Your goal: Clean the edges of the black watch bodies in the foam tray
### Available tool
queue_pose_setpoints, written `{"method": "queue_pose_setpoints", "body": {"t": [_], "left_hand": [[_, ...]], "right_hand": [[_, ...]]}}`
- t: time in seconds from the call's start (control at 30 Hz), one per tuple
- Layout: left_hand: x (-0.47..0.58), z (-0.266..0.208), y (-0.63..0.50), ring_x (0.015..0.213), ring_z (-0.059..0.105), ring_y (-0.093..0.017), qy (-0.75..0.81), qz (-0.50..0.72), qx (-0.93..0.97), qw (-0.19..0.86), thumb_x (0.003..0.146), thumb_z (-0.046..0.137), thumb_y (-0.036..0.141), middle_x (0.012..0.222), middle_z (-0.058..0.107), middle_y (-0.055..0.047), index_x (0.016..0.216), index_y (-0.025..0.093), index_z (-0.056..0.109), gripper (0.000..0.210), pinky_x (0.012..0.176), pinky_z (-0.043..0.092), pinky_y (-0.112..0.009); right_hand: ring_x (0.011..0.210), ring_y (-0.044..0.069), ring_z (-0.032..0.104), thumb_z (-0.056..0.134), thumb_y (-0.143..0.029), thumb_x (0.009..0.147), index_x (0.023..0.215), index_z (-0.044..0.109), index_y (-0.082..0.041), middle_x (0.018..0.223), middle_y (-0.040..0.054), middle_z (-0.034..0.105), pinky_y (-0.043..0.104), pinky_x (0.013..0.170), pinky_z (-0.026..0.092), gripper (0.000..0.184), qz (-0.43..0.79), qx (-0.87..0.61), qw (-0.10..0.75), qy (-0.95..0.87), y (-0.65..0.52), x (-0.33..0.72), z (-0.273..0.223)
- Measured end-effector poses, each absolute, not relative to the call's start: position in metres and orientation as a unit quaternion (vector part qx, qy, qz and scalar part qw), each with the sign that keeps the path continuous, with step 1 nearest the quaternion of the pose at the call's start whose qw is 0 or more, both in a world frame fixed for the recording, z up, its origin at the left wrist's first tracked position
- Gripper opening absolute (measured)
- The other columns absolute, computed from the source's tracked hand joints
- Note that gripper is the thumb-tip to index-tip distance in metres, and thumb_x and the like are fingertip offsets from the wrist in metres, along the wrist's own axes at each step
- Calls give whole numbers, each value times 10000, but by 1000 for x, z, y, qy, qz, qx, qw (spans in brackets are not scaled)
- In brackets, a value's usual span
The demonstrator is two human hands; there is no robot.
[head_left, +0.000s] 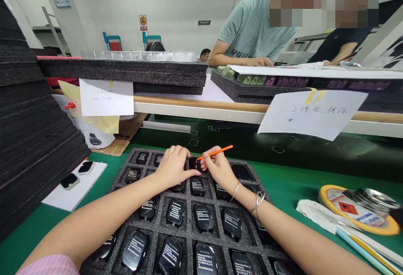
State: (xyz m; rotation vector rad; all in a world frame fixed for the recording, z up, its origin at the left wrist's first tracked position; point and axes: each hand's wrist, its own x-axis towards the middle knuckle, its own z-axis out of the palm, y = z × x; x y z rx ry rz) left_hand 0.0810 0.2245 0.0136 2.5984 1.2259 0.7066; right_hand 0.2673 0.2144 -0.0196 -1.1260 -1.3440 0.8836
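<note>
Several rows of watch units [175, 212] fill the black foam tray [189, 216] on the green surface [283, 182], and the dark unit [194, 165] I'm minding lies at the tray's far side, between my two grips. My right grip [217, 166] pinches an orange stick [220, 150], its tip at or just above that unit; I can't tell whether they touch. My left grip [174, 163] is just left of it, thumb apart from the fingers; with some fingertips hidden, I can't tell whether it holds anything. If the slanted stick skidded, I judge it could scratch the unit's face or, with nothing bracing it, tip it askew. My bracelets [236, 190] worry me too: a lowered wrist could catch a neighbouring unit on the right. Both forearms [103, 208] cross the near rows, so sagging could smear or shift those.
</note>
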Motion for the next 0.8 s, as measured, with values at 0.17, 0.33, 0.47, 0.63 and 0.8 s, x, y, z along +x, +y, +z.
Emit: {"method": "queue_pose_setpoints", "body": {"t": [0.17, 0.33, 0.47, 0.63, 0.8], "left_hand": [[65, 21, 233, 967, 527, -328, 403, 188, 894, 47, 900, 665, 544, 934, 565, -103, 830, 180, 667, 370, 890, 446, -486], [43, 27, 238, 1011, 564, -301, 340, 166, 923, 67, 886, 723, 434, 1017, 616, -87, 979, 209, 688, 246, 923, 458, -439], [24, 25, 236, 1105, 573, -269, 302, 181, 930, 105, 916, 705, 354, 1122, 658, -74, 1138, 226, 638, 265, 971, 457, -399], [15, 18, 242, 1128, 592, -237, 283, 211, 925, 139, 945, 675, 360, 1170, 675, -52, 1151, 237, 636, 243, 1000, 444, -371], [14, 16, 248, 1102, 625, -229, 281, 226, 920, 156, 919, 716, 324, 1132, 701, -38, 1081, 234, 655, 196, 980, 452, -345]], "right_hand": [[526, 131, 583, 687, -603, 827, 859, 453, -200, 643, -36, 576, 258, 502, 512, 467, 359, -475, 575, -561, 213, 265, -18], [548, 124, 559, 656, -606, 841, 899, 470, -209, 673, -31, 572, 230, 489, 469, 442, 319, -479, 614, -540, 206, 267, -7], [539, 124, 561, 704, -637, 785, 912, 580, -179, 740, 22, 634, 234, 464, 467, 491, 347, -473, 592, -553, 211, 262, 2], [520, 108, 559, 711, -635, 807, 921, 588, -154, 731, 0, 618, 233, 474, 489, 509, 388, -449, 584, -553, 231, 235, 7], [527, 111, 578, 689, -534, 888, 909, 536, -162, 683, -32, 591, 228, 486, 502, 403, 422, -428, 589, -540, 244, 209, -5]]}}
